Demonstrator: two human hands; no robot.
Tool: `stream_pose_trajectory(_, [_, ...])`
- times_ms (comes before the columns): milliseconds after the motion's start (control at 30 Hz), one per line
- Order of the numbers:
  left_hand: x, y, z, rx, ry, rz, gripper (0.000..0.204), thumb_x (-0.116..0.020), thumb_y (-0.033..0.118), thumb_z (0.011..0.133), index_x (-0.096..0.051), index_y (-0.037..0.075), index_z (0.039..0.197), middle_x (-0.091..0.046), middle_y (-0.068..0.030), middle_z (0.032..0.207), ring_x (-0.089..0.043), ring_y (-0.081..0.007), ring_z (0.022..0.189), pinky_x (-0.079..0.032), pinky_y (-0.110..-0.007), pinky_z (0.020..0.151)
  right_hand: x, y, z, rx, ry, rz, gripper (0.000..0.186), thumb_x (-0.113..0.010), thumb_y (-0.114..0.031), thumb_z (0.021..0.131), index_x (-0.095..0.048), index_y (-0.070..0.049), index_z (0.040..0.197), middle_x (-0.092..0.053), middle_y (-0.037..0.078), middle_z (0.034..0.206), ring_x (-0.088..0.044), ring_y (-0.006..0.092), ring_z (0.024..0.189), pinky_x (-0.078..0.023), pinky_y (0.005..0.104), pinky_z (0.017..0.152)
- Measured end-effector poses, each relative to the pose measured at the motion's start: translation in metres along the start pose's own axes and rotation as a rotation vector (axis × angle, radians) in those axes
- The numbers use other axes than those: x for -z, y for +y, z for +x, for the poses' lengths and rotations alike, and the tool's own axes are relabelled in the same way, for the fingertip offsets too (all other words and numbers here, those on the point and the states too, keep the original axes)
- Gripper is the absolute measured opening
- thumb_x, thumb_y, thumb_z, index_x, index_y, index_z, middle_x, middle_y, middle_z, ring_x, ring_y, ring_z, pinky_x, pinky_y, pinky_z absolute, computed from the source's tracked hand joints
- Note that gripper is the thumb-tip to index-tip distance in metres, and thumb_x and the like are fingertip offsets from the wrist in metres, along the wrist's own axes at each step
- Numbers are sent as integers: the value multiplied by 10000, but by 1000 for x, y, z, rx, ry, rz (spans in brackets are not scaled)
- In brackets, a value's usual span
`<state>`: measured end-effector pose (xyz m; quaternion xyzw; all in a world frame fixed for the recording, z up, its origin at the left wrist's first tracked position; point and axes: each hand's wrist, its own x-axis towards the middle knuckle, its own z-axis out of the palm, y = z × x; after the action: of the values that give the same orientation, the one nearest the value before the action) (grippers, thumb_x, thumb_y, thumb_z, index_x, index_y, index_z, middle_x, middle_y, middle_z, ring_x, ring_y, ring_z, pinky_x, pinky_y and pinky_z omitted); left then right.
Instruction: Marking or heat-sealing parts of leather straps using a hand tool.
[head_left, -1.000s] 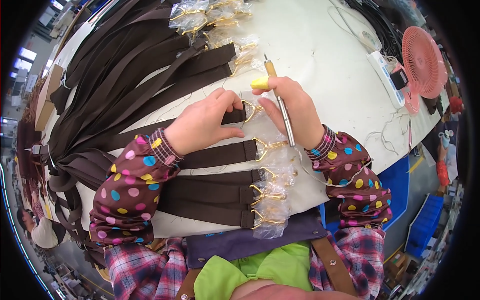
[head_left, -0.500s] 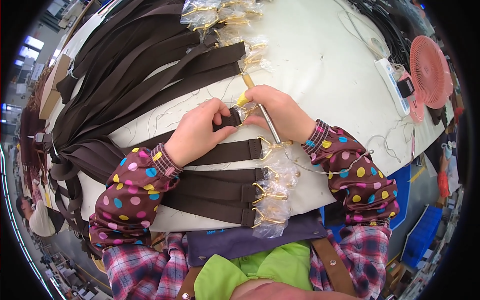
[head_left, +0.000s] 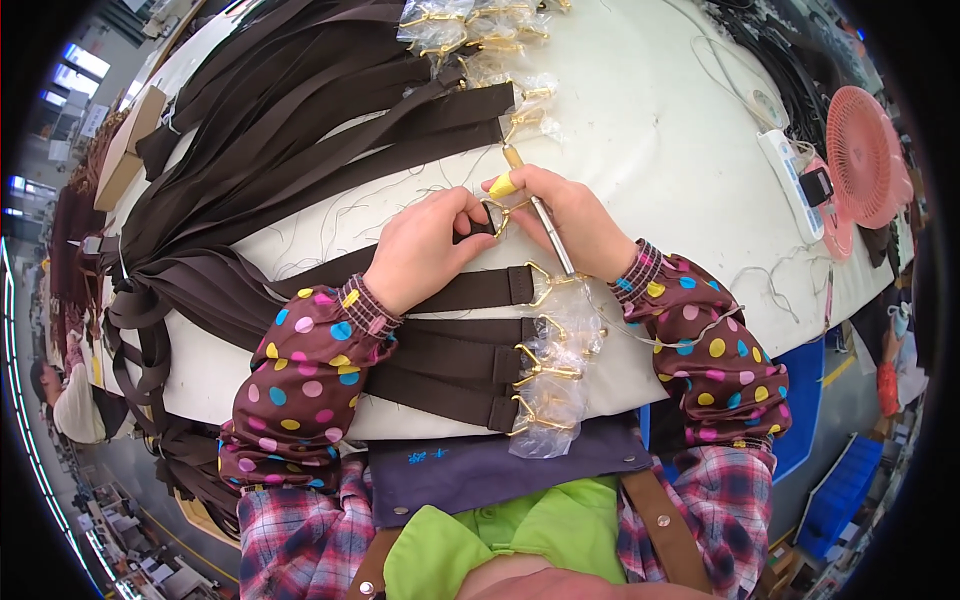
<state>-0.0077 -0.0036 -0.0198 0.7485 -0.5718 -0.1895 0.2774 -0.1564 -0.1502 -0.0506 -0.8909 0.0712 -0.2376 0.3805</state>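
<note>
My left hand [head_left: 425, 245] pinches the end of a dark brown webbing strap [head_left: 489, 218] between thumb and fingers. A gold metal clasp [head_left: 505, 217] is fixed to that end, between my two hands. Closed around a pen-shaped tool, my right hand [head_left: 580, 225] has its fingertips close by the clasp. The tool has a silver shaft [head_left: 552, 235] and a tan end [head_left: 513, 158]; its exact kind I cannot tell. A yellow covering [head_left: 503, 186] sits at my right fingertips. Just nearer lie several similar straps [head_left: 450, 401] with gold clasps in clear plastic [head_left: 548, 440].
Many more brown straps [head_left: 270, 130] fan across the white table [head_left: 640, 130] at the far left, tied at the left end. A thin cord [head_left: 690, 342] crosses my right sleeve. On the right are a white power strip [head_left: 790, 180] and a pink fan [head_left: 866, 160].
The strap end has turned from lying flat to standing more on edge. The whole view has shifted slightly; both hands keep their holds on the strap and the tool.
</note>
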Motion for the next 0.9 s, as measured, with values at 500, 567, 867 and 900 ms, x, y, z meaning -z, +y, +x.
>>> stream_pose_trajectory(500, [2,-14,-3,239,-111,-664,168,-654,128,886,-516,49,939,-510,49,682,-489,-16,575,-392,-186,494,8,-13,3,123,73,-123,240,-691,-62,757,-562,-55,959,-617,85,804,-580,282,842,-489,366,724])
stream_pose_trajectory(567, [6,-12,-4,134,-131,-395,214,-685,127,857,-517,44,961,-526,17,742,-494,-34,580,-411,-208,510,7,-12,3,140,77,-146,255,-701,-65,744,-564,-60,958,-614,79,803,-580,282,843,-489,369,720])
stream_pose_trajectory(867, [6,-3,1,-104,-84,-101,237,-732,180,794,-579,44,914,-575,-45,814,-565,-156,677,-469,-290,614,3,-14,7,142,68,-137,283,-710,-56,724,-560,-66,963,-605,69,807,-573,280,840,-488,371,709])
stream_pose_trajectory(900, [6,-4,0,-75,-86,-143,210,-725,173,806,-583,47,895,-576,-35,786,-557,-134,642,-462,-273,584,3,-14,7,137,67,-134,287,-711,-54,723,-560,-65,966,-604,70,808,-572,280,838,-487,372,708])
